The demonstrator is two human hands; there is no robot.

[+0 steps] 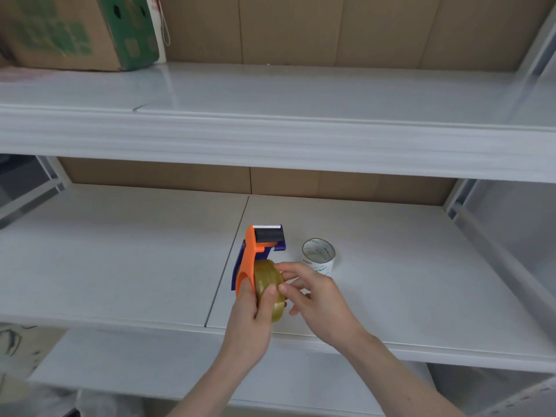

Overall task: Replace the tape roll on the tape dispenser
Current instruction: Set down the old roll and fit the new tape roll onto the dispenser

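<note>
On the middle shelf (pixel 120 266), dispenser (pixel 249 254) lies centre, cutter (pixel 267 226) toward 12. Left hand (pixel 249 320) grips its hub end, thumb across the yellow roll (pixel 267 293). Right hand (pixel 313 296) pinches the roll's face from 3 o'clock. Spent core (pixel 318 256) stands apart at 2. Judging: old roll out, new one seated or nearly; threading left.

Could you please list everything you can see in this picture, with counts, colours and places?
dispenser: one, orange and blue, middle shelf, centre
roll: one, yellowish, on the dispenser
core: one, white with green print, standing right of the dispenser
box: one, brown and green, top shelf, left
shelves: three, white, stacked
backing: several panels, brown, behind the shelves
left hand: one, grips the dispenser, thumb on the roll
right hand: one, pinches the roll's right side
</note>
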